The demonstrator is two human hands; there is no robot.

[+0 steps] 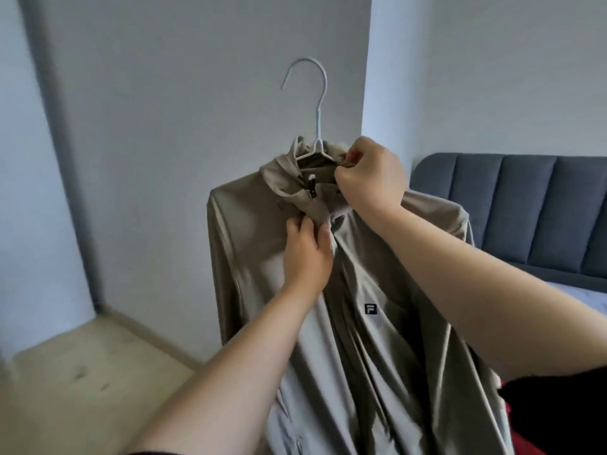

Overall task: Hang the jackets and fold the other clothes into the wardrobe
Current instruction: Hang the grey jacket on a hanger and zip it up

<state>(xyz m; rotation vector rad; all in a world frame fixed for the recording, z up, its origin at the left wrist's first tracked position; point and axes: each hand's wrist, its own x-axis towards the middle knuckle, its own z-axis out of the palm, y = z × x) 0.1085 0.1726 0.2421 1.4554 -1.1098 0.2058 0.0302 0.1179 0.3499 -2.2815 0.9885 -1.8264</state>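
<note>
Grey wall [197, 93] – hands gripping jacket [377, 339], hanger [317, 103]

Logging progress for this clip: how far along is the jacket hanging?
Done: the beige jacket is on the white hanger. In hand: the right hand pinches the collar, the left hand grips the front below it. Left: no wardrobe in view, so hanging remains.
</note>
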